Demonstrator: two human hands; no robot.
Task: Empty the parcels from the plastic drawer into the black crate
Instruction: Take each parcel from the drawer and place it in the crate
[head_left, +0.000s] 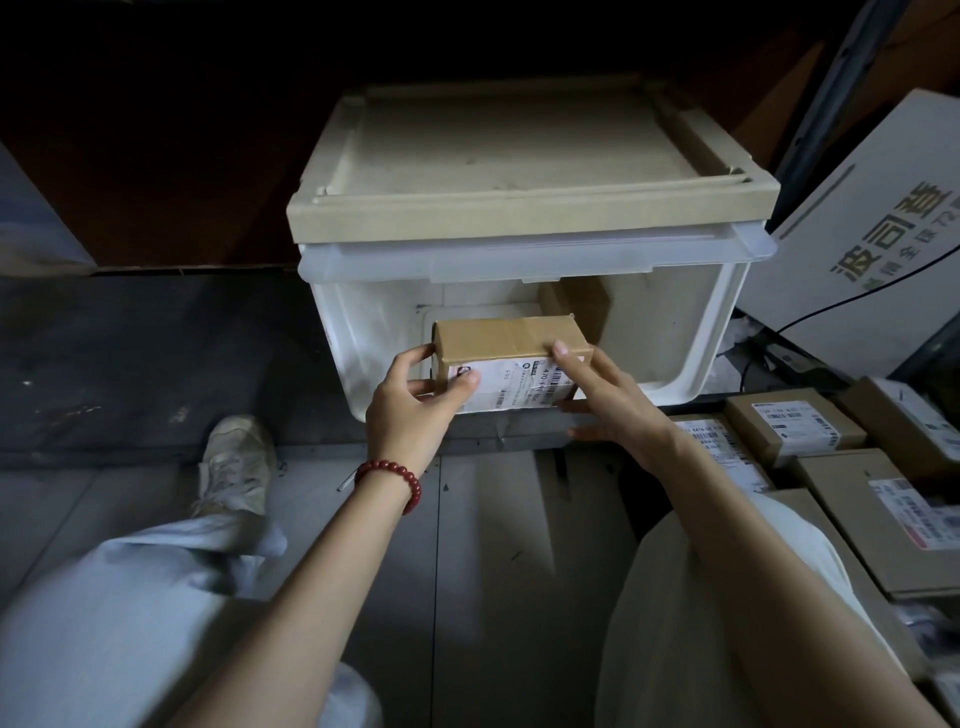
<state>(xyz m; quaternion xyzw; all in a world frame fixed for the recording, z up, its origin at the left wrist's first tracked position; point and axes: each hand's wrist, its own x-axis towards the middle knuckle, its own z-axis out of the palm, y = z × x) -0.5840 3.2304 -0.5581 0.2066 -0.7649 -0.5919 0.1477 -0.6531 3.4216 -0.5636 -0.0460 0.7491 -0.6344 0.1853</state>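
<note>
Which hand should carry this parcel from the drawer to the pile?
Right, probably: the right hand holds the cardboard parcel at the end nearer the stacked parcels; the left hand grips the far end and would have to cross.

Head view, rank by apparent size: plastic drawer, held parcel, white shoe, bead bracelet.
1. plastic drawer
2. held parcel
3. white shoe; the trouser leg hides part of it, so its place against the parcel is unsure
4. bead bracelet, clearly smallest
</note>
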